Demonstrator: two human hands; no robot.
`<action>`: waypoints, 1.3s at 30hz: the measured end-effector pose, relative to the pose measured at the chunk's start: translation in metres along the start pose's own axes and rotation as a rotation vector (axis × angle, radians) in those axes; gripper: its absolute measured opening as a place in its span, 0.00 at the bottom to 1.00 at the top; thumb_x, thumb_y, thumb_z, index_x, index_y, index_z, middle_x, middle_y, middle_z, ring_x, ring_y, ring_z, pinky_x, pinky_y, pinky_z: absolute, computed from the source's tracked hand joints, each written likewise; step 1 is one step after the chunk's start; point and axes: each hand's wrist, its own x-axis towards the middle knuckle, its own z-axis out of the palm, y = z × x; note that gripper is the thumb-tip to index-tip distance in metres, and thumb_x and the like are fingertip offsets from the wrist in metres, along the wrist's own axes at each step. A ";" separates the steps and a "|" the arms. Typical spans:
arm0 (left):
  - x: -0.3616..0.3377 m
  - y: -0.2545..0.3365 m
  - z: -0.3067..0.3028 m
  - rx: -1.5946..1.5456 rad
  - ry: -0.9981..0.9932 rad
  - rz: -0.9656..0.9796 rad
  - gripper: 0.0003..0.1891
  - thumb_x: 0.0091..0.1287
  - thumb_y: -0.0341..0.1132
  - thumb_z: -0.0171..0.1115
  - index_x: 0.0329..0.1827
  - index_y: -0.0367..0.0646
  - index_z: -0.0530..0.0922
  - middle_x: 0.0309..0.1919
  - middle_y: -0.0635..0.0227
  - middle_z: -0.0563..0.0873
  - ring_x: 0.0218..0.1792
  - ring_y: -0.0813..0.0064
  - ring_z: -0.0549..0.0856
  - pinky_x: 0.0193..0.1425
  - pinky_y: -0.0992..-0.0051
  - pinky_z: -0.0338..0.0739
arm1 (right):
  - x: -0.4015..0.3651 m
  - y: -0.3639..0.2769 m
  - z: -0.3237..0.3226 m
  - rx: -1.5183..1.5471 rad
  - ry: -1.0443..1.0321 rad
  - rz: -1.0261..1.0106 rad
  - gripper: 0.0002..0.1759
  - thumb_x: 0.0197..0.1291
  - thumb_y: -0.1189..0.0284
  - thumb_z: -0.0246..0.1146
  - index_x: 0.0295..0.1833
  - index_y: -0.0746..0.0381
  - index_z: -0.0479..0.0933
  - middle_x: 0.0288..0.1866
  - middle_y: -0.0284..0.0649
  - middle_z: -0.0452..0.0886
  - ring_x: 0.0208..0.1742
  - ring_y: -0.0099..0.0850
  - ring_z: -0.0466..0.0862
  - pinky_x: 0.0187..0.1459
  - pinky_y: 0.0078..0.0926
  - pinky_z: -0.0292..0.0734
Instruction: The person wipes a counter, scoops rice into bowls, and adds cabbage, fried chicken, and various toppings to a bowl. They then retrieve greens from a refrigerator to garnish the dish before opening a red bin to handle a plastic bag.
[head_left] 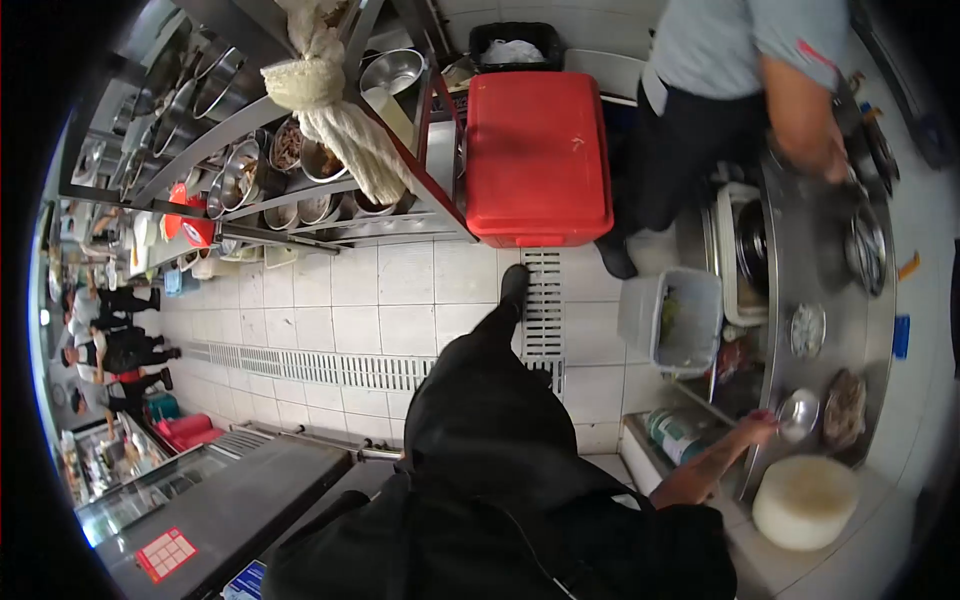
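Note:
My right hand (760, 427) reaches out over the edge of the steel counter (790, 260). Its fingers are closed at the near rim of a small round metal bowl (798, 415). Just past the bowl lies a clear plastic bag (845, 408) with brownish contents. A thick whitish round block (806, 502) stands close to my forearm. Further along the counter is another small metal dish (808, 330). My left hand does not show anywhere.
A co-worker (710, 60) in a grey shirt stands at the counter's far end. Ahead is a red cooler box (538, 155) beside a metal rack (300, 215) of pots. A clear tub (688, 320) sits low by the counter; a drain grate (543, 310) crosses the tiled floor.

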 end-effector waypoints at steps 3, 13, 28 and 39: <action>0.086 0.080 -0.012 -0.111 0.074 0.280 0.17 0.59 0.45 0.56 0.36 0.38 0.82 0.31 0.54 0.86 0.38 0.55 0.85 0.44 0.60 0.77 | -0.128 0.020 0.087 -0.048 -0.513 -0.618 0.19 0.65 0.57 0.49 0.39 0.61 0.78 0.33 0.40 0.82 0.32 0.29 0.81 0.30 0.28 0.77; 0.053 0.498 -0.152 -0.973 -0.166 0.500 0.08 0.74 0.33 0.49 0.43 0.40 0.76 0.41 0.67 0.83 0.41 0.75 0.84 0.43 0.75 0.77 | -0.433 -0.063 0.537 -0.452 -1.334 -0.475 0.28 0.70 0.54 0.47 0.57 0.70 0.70 0.57 0.62 0.71 0.59 0.54 0.72 0.59 0.46 0.67; 0.061 0.423 -0.064 -0.883 -0.098 0.008 0.07 0.67 0.32 0.58 0.40 0.36 0.79 0.32 0.68 0.84 0.35 0.78 0.83 0.39 0.79 0.75 | -0.334 0.041 0.688 -0.681 -1.169 0.199 0.32 0.68 0.51 0.44 0.60 0.68 0.73 0.61 0.51 0.75 0.61 0.46 0.75 0.58 0.41 0.68; 0.079 0.469 -0.063 -0.556 -0.202 0.235 0.08 0.67 0.32 0.58 0.43 0.36 0.79 0.35 0.62 0.87 0.40 0.75 0.85 0.45 0.75 0.78 | -0.311 0.071 0.707 -0.660 -1.100 0.517 0.36 0.68 0.48 0.39 0.72 0.63 0.58 0.69 0.45 0.67 0.66 0.43 0.70 0.63 0.43 0.63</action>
